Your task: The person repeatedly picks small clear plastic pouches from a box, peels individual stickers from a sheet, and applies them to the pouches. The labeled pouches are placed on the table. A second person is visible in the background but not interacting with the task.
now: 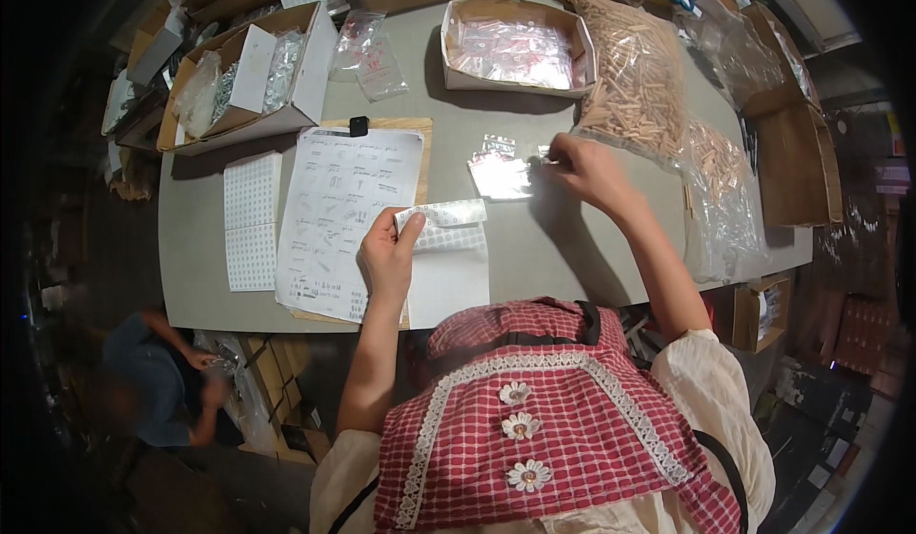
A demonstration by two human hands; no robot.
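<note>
My left hand [386, 252] pinches the curled end of a white sticker sheet [444, 224], thumb over fingers, lifting it off the grey desk [563, 238] just beside the printed paper on the clipboard [345, 211]. My right hand [587, 167] reaches forward, fingertips pressed together on the edge of a small clear plastic bag [501, 173] lying flat on the desk. Beyond it I see a big bag of wooden dowels [634, 76] and a cardboard tray of packets [515, 47].
</note>
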